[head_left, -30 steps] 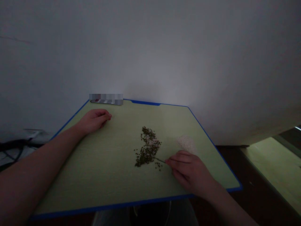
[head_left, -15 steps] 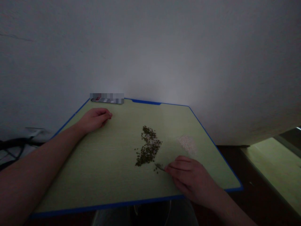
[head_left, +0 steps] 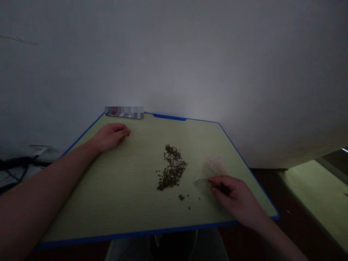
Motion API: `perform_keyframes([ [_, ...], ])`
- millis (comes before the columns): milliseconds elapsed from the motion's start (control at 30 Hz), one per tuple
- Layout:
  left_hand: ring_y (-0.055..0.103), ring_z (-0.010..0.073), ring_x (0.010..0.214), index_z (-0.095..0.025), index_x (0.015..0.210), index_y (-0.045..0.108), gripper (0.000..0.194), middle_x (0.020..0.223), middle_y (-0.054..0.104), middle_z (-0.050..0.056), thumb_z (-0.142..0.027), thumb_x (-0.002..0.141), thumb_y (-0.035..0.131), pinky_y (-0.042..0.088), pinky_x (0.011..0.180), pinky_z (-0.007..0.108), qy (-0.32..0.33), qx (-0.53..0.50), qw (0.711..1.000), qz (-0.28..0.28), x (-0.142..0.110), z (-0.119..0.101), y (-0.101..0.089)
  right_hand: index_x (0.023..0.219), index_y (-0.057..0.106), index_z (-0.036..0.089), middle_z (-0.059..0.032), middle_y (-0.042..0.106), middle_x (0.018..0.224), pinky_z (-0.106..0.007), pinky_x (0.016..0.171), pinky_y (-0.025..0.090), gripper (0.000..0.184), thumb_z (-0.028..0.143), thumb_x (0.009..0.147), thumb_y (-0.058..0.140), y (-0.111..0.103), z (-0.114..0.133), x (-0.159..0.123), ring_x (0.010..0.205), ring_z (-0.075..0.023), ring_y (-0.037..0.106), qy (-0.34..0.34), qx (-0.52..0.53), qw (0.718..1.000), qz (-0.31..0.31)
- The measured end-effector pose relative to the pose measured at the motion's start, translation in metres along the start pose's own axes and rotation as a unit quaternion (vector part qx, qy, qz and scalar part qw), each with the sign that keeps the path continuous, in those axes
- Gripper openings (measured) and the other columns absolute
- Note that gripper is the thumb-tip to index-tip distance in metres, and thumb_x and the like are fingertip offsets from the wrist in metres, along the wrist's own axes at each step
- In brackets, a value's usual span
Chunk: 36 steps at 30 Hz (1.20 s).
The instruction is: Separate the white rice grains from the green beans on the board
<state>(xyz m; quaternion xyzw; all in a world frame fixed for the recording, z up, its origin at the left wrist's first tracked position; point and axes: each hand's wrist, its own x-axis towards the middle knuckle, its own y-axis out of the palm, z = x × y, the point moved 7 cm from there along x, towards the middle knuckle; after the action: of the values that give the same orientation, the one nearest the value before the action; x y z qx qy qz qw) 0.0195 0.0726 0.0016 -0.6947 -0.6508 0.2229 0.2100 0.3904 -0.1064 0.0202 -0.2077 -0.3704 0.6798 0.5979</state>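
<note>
My right hand (head_left: 235, 197) pinches a thin, pale utensil, perhaps a small spoon (head_left: 201, 181), whose tip is blurred and points left. Just behind it on the board lies a patch of small whitish grains (head_left: 216, 165). Left of that is a larger heap of dark green, bean-like pieces (head_left: 172, 174), with pale grains mixed in. Several stray dark pieces (head_left: 181, 197) are scattered between the heap and the front edge. My left hand (head_left: 112, 136) rests on the tabletop with fingers curled closed; nothing shows in it.
The pale yellow-green table (head_left: 114, 203) has a blue rim and stands against a grey wall. A phone-like flat device (head_left: 125, 113), partly pixelated, lies at the back left corner. Dark cables (head_left: 21, 165) are at the left; a dark container (head_left: 174, 244) is below the front edge.
My right hand has moved right and slightly up with the utensil, away from the heap's lower end. More loose dark pieces show there now. My left hand has stayed almost still.
</note>
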Motion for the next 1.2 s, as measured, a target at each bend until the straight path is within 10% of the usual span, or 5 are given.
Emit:
perform_keyframes([
  [867,0.041,0.0098,0.045,-0.018,0.066,0.054,0.021,0.047,0.045,-0.006,-0.037,0.076,0.054,0.032,0.048,0.024,0.004,0.006,1.000,0.002,-0.004,-0.005,0.001,0.106,0.073,0.016,-0.0054,0.075,0.097,-0.028,0.082,0.049,0.032,0.006,0.082,0.055,0.077,0.093,0.030,0.090,-0.0170,0.066,-0.139,0.037,0.958,0.250],
  [1200,0.042,0.0115,0.045,-0.020,0.064,0.055,0.021,0.048,0.047,-0.004,-0.039,0.072,0.057,0.033,0.047,0.025,0.021,-0.001,1.000,-0.006,0.001,0.001,0.000,0.099,0.074,0.021,-0.0018,0.074,0.093,-0.026,0.078,0.050,0.031,0.007,0.079,0.055,0.067,0.067,0.008,0.087,-0.0159,0.067,-0.009,0.059,0.969,0.238],
])
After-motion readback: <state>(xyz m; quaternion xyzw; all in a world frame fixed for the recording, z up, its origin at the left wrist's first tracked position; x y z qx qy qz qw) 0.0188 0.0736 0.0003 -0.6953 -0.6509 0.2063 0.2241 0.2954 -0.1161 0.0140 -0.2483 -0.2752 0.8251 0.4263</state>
